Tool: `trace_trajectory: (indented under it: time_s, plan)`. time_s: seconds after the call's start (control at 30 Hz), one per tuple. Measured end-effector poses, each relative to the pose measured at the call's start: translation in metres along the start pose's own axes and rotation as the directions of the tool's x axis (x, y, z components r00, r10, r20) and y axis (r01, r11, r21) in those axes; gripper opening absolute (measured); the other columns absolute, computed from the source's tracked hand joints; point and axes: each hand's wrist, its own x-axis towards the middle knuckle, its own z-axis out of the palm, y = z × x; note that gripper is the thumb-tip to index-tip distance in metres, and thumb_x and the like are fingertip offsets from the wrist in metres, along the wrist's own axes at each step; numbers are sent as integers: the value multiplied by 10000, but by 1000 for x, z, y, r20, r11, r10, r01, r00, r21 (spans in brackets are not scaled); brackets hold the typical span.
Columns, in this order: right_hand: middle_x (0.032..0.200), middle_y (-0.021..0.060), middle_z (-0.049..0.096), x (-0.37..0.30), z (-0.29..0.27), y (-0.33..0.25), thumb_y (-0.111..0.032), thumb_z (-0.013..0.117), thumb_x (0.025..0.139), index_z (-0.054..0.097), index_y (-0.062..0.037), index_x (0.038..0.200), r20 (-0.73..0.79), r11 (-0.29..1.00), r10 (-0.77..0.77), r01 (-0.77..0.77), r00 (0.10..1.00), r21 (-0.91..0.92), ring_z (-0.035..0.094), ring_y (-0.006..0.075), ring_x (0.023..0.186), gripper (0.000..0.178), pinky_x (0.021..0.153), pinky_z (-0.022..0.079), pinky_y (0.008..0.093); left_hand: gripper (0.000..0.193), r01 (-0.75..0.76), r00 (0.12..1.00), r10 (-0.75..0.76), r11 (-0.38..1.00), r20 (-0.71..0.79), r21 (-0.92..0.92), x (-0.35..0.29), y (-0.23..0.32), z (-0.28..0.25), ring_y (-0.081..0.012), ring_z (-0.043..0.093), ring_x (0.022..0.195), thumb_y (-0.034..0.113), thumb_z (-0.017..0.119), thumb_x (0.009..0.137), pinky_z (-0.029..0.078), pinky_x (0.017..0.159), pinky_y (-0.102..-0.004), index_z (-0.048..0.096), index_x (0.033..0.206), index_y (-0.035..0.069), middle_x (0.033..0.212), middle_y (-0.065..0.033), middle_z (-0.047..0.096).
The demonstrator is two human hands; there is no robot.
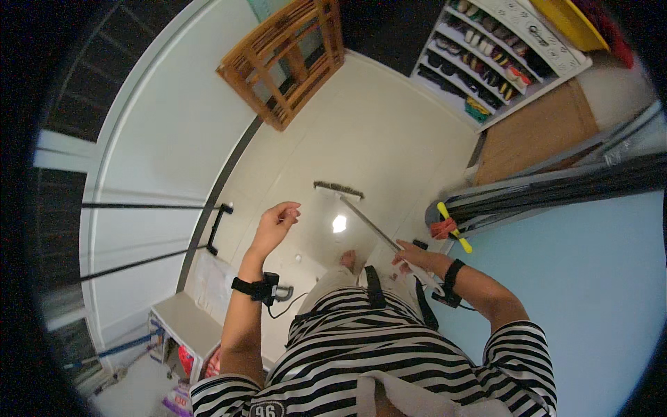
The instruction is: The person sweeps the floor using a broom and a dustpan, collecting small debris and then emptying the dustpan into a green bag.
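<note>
Ahead of me on the pale floor (389, 132), the broom (368, 221) rested on its bristles (338, 189), my right hand (415, 257) wrapped around it. My left hand (276, 224) hung empty, only loosely curled.

The place looked like a home, probably a lived-in room or entryway. A bare foot (347, 259) stood on a glossy cream tiled floor (375, 118), where a long-handled floor brush with a wide dark head (338, 188) also rested. Brown slatted wooden furniture, apparently folded (297, 69), stood beside a smooth white wall panel (160, 118). A white unit with tiered shelves (556, 52) held close rows of small items resembling shoes, too small to be certain. A low beige-topped cabinet (182, 320) had a purple-and-white plastic package (179, 402) near it.
</note>
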Motion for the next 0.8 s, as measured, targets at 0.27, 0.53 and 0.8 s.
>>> trace_trajectory:
  time_s: [0.27, 0.53, 0.8]
  plan:
    - [601, 112, 495, 23, -87, -70, -210, 455, 848, 467, 14, 831, -250, 929, 112, -11, 962, 370, 431, 180, 416, 225, 408, 368, 344, 209, 29, 999, -28, 996, 24, -83, 93, 37, 9, -122, 559, 710, 48, 483, 814, 464, 682, -239, 539, 999, -32, 809, -73, 594]
    - [593, 44, 434, 128, -329, -74, -189, 406, 872, 436, -65, 703, -428, 539, 139, 295, 893, 789, 430, 143, 479, 211, 423, 353, 266, 213, 103, 993, -94, 987, 78, -119, 219, 57, 42, -122, 555, 729, -28, 473, 785, 473, 677, -238, 540, 988, -30, 806, -67, 578]
    - [747, 64, 468, 163, -292, -301, -209, 391, 869, 458, -47, 809, -274, 973, -85, 139, 958, 185, 456, 173, 709, 185, 666, 392, 296, 282, 253, 961, -244, 966, -126, 57, 270, 54, 16, -132, 550, 748, -37, 465, 791, 475, 651, -236, 514, 1061, 25, 856, -72, 567]
